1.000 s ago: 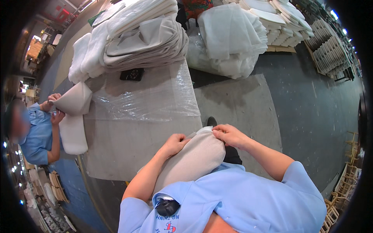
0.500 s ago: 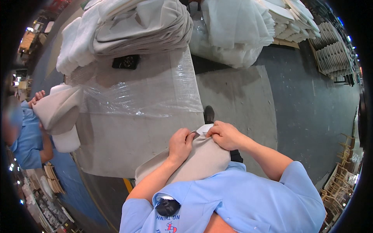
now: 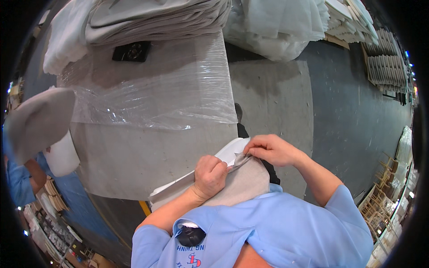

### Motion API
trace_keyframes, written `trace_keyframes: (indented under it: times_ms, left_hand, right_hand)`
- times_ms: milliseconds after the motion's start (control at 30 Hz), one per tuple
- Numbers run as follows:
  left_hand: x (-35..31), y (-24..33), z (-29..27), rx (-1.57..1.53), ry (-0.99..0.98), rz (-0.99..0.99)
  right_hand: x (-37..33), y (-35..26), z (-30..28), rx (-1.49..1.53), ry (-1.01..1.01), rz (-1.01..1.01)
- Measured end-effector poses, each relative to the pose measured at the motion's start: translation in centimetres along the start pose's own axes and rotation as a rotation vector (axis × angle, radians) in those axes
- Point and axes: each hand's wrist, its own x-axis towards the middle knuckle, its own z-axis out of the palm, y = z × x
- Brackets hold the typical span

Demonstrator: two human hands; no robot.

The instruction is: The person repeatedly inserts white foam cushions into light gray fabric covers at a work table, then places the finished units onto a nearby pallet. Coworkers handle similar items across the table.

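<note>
A beige fabric cover (image 3: 243, 181) lies against my front, partly around a white foam pad (image 3: 230, 149) whose pale edge shows along the far side. My left hand (image 3: 211, 175) is closed on the cover's edge, knuckles up. To its right, my right hand (image 3: 268, 149) pinches a gathered fold of the same cover near the pad's rounded end. The two hands are a short way apart along this edge. The near part of the cover is hidden by my left forearm and shirt.
A grey-topped table (image 3: 134, 161) with clear plastic film (image 3: 156, 102) spreads ahead. On it are stacked beige covers (image 3: 165, 22) and a black object (image 3: 131, 51). At left a co-worker in blue handles a beige cover (image 3: 40, 120) and a white pad (image 3: 62, 156). White pads (image 3: 277, 27) stand beyond.
More of the white pad's edge shows along the cover's far side. My left hand has shifted slightly nearer my body. At left, the co-worker's cover has swung up and toward the left.
</note>
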Motion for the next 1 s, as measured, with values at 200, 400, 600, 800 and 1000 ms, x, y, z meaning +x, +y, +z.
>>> trace_keyframes:
  times_ms: [200, 400, 600, 800, 1000]
  left_hand:
    - [0.2, -0.3, -0.1, 0.0, 0.002, 0.017]
    - [0.0, -0.1, -0.1, 0.039, 0.005, 0.045]
    - [-0.2, 0.1, -0.3, 0.037, -0.005, 0.081]
    - [-0.3, 0.2, -0.1, 0.058, 0.025, 0.065]
    - [-0.2, -0.8, 0.8, -0.086, 0.067, -0.232]
  right_hand:
    - [4.4, -1.9, -0.6, -0.442, -0.133, 0.0]
    - [6.6, -3.8, 0.0, -0.631, -0.31, 0.134]
    - [8.4, -3.3, -0.2, -0.519, -0.514, 0.22]
    - [7.8, -2.8, 0.2, -0.411, -0.499, 0.145]
    - [5.2, -0.6, 1.6, -0.345, -0.169, -0.087]
